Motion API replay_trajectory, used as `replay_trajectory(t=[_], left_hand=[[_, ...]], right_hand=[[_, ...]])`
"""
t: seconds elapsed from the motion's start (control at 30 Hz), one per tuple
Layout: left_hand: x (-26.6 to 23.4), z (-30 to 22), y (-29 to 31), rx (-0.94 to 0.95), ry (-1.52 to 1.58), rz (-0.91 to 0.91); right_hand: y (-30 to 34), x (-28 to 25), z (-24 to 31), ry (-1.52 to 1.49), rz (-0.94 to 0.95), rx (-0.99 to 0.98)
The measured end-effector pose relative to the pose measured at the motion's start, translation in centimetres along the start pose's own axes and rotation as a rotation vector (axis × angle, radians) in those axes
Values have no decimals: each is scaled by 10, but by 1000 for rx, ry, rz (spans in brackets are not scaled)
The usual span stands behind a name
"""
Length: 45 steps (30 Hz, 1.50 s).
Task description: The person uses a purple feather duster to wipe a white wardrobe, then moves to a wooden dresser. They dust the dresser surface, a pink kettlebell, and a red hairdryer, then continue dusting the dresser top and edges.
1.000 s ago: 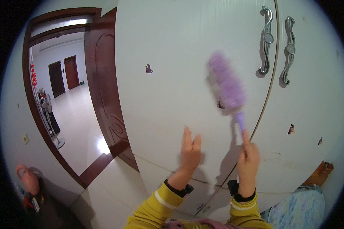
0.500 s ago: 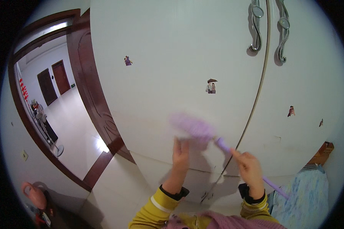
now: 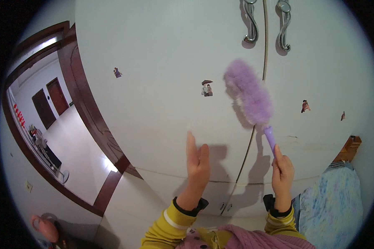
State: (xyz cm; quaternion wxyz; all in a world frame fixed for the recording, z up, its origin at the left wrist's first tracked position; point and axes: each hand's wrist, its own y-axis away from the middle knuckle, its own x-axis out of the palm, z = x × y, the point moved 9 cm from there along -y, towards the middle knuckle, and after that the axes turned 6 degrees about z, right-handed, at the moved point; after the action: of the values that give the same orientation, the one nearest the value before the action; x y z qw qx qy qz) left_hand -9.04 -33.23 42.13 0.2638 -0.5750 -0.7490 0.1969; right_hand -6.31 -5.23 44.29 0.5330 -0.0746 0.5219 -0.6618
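Purple fluffy duster (image 3: 250, 92) right of the umbrella-couple sticker (image 3: 207, 88)
Right hand (image 3: 282, 170) clamped on its handle (image 3: 269, 137), left hand (image 3: 198, 166) empty, spread; hard leftward sweeps could peel the sticker.

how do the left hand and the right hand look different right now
The left hand is empty, while the right hand grips the purple duster by its handle.
The left hand is open, its fingers extended; the right hand is curled closed.
The left hand shows left of the gap between the cupboard doors, the right hand to its right.
Both come out of yellow sleeves with black cuffs.
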Motion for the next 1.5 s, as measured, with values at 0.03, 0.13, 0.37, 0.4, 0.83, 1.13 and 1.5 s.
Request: replay_trajectory(t=[0.03, 0.13, 0.37, 0.4, 0.83, 1.13, 1.5], left_hand=[[3, -2, 0, 13, 2, 9], [12, -3, -1, 39, 2, 33], [18, 3, -4, 37, -252, 62], [22, 1, -3, 65, -258, 85], [46, -7, 6, 206, -503, 111], [50, -7, 2, 271, -493, 107], [34, 5, -2, 165, -430, 75]], right_hand=[[1, -6, -8, -7, -46, 78], [5, 15, -5, 40, 293, 13], [17, -26, -23, 131, 47, 63], [19, -20, -23, 138, 124, 38], [62, -2, -54, 221, 534, 79], [52, -59, -65, -5, -101, 124], [58, -15, -75, 47, 274, 97]])
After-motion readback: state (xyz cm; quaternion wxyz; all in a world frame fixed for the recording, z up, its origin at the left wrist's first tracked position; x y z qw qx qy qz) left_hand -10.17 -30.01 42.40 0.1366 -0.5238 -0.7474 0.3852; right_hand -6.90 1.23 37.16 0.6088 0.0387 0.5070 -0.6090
